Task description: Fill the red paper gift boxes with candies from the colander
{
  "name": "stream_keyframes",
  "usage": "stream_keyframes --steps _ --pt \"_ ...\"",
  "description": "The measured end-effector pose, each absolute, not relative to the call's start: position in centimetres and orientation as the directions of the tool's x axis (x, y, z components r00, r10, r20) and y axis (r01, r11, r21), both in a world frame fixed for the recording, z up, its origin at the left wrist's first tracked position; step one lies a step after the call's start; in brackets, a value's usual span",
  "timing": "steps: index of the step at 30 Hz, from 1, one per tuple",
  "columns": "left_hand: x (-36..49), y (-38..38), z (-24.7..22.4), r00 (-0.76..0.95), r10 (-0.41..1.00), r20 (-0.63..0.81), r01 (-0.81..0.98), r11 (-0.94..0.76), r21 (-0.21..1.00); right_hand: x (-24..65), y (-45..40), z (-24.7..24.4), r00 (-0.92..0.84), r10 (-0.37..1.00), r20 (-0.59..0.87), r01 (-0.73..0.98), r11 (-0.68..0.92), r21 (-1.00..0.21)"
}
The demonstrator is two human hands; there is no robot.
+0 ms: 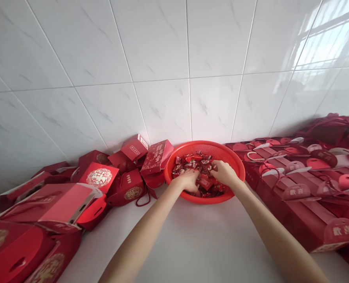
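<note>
A round red plastic basket with perforated sides stands against the wall, holding a heap of small candies in shiny red wrappers. Both of my hands reach into it. My left hand lies on the left of the heap, fingers apart and pressed down among the wrappers, with the tips partly hidden. On the right side of the heap, my right hand has its fingers bent, and thumb and forefinger close around a wrapped candy that is mostly covered.
Red gift boxes with gold print and cord handles lie jumbled on the left. Rows of upright red boxes stand close together on the right. A pale table lies under everything, and a white tiled wall rises behind.
</note>
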State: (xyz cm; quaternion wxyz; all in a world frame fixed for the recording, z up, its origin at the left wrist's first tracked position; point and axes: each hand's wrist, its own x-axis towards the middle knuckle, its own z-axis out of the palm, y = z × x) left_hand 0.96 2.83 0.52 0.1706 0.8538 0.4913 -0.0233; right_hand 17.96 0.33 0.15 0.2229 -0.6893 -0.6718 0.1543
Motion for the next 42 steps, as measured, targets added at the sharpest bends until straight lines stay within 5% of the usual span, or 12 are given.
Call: stream_keyframes --steps 3,11,19,28,34,37,42 --pt "1.1 2.3 0.9 0.54 0.798 -0.269 0.837 -0.544 0.067 17.8 0.2 0.0 0.033 0.996 0.081 0.881 0.009 -0.474" --pt "1.4 2.5 0.8 0.591 0.729 -0.345 0.786 -0.617 0.043 17.8 0.5 -0.5 -0.005 1.0 0.018 0.915 0.011 -0.402" --pt "1.1 4.0 -1.1 0.624 0.761 -0.177 0.762 -0.541 0.357 18.0 0.7 -0.2 0.1 0.995 0.014 0.911 -0.086 -0.403" --pt "0.6 4.1 -0.2 0.635 0.748 -0.194 0.659 -0.394 0.641 18.8 0.8 0.4 0.191 0.976 0.104 0.851 -0.112 -0.512" --pt "0.3 4.4 1.3 0.506 0.859 0.077 0.319 -0.27 0.909 19.6 1.7 0.0 0.164 0.976 0.141 0.729 -0.024 -0.684" --pt "0.1 4.6 1.6 0.439 0.896 0.064 0.035 -0.089 0.995 19.7 1.9 -0.1 0.131 0.978 0.161 0.673 0.032 -0.739" --pt "0.0 4.7 1.6 0.392 0.919 0.027 -0.057 -0.004 0.998 19.7 2.2 -0.4 0.077 0.98 0.184 0.606 0.101 -0.789"
